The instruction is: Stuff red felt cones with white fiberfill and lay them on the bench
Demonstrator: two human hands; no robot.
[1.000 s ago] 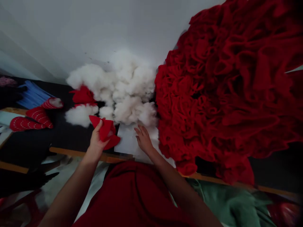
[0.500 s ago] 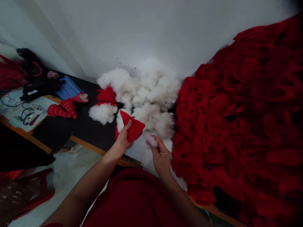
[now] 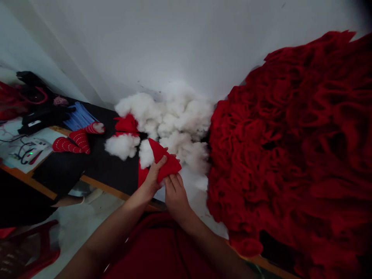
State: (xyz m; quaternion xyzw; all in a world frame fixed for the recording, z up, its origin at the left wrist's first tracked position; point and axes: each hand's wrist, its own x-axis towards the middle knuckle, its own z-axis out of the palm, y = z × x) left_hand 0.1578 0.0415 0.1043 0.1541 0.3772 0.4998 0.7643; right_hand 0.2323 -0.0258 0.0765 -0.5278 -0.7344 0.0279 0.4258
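Observation:
My left hand [image 3: 152, 176] is closed on a small red fabric piece [image 3: 165, 161], thumb on top, just above the table's front edge. My right hand [image 3: 174, 192] has come up against the same piece from below, its fingertips pushed into the fabric's lower side. Whether a tuft of stuffing is under those fingers is hidden. A heap of white stuffing [image 3: 171, 120] lies right behind both hands against the wall.
A big pile of red fabric pieces [image 3: 290, 155] fills the right side. On the black table [image 3: 95, 162] lie a red piece [image 3: 125, 124], a stuffing tuft [image 3: 122, 145], red patterned stuffed shapes [image 3: 76, 140] and blue material [image 3: 78, 115]. Cables and devices [image 3: 27, 149] sit far left.
My right hand picked a tuft of white stuffing off the table, then carried it left to the red fabric piece. My left hand kept holding that piece. The view shifted.

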